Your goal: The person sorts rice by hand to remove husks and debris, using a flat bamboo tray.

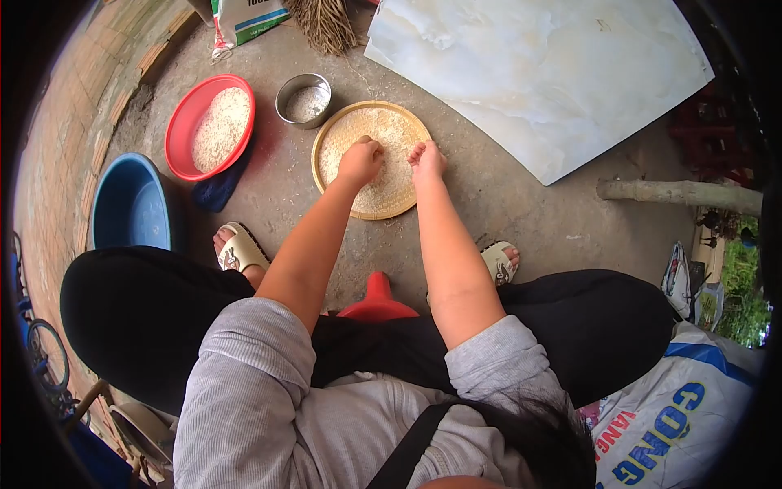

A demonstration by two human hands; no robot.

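Note:
A round woven winnowing tray (323,181) lies on the ground before me, with pale rice-like grains (383,189) spread across it. My left hand (362,160) is over the middle of the tray, its fingers curled closed; whatever they may hold is hidden. At the tray's right edge is my right hand (428,161), with its fingers bent in toward the palm. I cannot make out what, if anything, it holds. Just beyond the tray stands a small metal bowl (303,101) with some grains in it. A red basin (181,138) to the left holds a larger heap of grains.
A blue tub (130,204) stands at left, near a dark cloth (221,187). A marbled sheet (538,65) covers the far right ground. A red plastic object (379,303) is between my legs. Printed sacks (643,416) lie at lower right; a straw broom (322,24) lies ahead.

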